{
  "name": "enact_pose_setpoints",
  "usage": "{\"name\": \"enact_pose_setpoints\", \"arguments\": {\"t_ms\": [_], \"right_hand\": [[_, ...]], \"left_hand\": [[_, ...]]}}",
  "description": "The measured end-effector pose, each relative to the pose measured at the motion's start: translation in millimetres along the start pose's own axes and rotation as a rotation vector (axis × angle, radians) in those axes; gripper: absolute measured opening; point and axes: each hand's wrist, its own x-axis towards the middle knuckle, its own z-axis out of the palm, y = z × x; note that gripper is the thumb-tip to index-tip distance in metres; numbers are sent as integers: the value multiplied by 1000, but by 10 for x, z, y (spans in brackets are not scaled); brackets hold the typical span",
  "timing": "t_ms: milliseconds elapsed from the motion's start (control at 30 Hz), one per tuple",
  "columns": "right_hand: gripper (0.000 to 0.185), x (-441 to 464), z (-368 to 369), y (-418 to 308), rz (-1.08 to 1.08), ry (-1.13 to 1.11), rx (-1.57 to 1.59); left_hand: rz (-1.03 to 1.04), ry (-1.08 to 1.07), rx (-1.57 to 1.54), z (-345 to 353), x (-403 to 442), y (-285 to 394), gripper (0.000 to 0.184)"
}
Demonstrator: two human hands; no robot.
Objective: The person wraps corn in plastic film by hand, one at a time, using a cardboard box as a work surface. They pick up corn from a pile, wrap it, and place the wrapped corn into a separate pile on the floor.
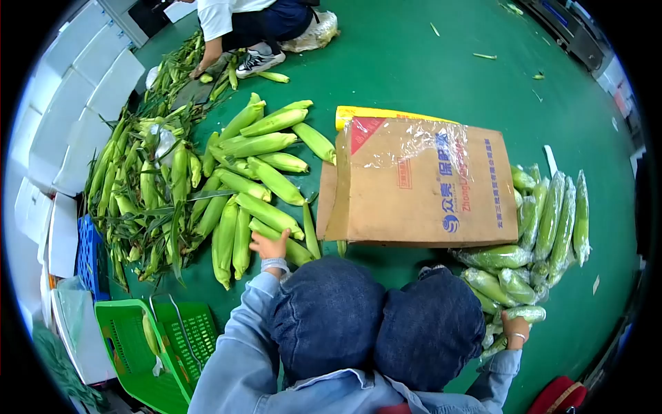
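My left hand (270, 247) is at the near edge of a pile of green husked ears of corn (265, 212). Its fingers curl at one ear of corn (296, 253), the thumb lying across it; the fingers' undersides are hidden. To the right, my right hand (514, 327) is closed around a plastic-wrapped ear of corn (531, 314), beside a stack of other wrapped ears (493, 284). Between the two groups a brown cardboard box (420, 200) lies in front of my knees, with clear film shining on its top.
A heap of stripped husks and corn (148, 200) lies left. A green basket (131, 345) stands near left, behind it a blue crate (89, 255). Something yellow (386, 114) sits behind the box. Another person (255, 27) crouches at the far left, hand among husks.
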Motion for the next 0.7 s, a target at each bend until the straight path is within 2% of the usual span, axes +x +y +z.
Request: {"name": "enact_pose_setpoints", "arguments": {"t_ms": [67, 100, 167, 200, 233, 267, 300, 333, 367, 433, 467, 533, 633, 700], "right_hand": [[66, 46, -229, -102, -149, 84, -195], [64, -174, 89, -343, -393, -14, -71], [59, -297, -551, -813, -623, -136, -23], [56, -192, -663, -974, -847, -8, 150], [55, -120, -833, -1238, -878, -92, 205], [55, 41, -857, -1470, -1023, -49, 444], [55, 175, -969, -1750, -822, 48, 59], [56, 341, -954, -1971, -798, 172, 132], [55, 389, -1054, -2171, -733, 193, 125], [55, 441, -1118, -2509, -673, 224, 116], [53, 498, -1077, -2687, -660, 265, 176], [52, 639, -1018, -2894, -653, 314, 250], [46, 846, -1015, -2966, -713, 298, 201], [32, 1112, -1066, -2762, -977, -207, 457]], "left_hand": [[-342, -39, -185, 358, 92, -76, 95], [-211, -179, -272, -668, -67, 54, 77], [-577, -462, -841, -646, -323, 317, 44], [-532, -527, -1033, -458, -243, 153, 41], [-452, -426, -1027, -465, -141, 156, 45], [-62, -165, -1014, -523, -193, 261, 46], [116, -97, -1149, -749, -371, 595, 52], [469, -12, -1096, -919, -452, 841, 58], [659, 11, -987, -1179, -651, 1211, 62], [951, -33, -831, -1484, -741, 1746, 58], [1109, 10, -605, -1557, -696, 1958, 54], [1497, 198, -357, -1559, -929, 2610, 61], [1701, 146, -144, -1039, -1099, 3332, 63], [1726, 20, -3, -565, -1201, 3667, 57]]}}
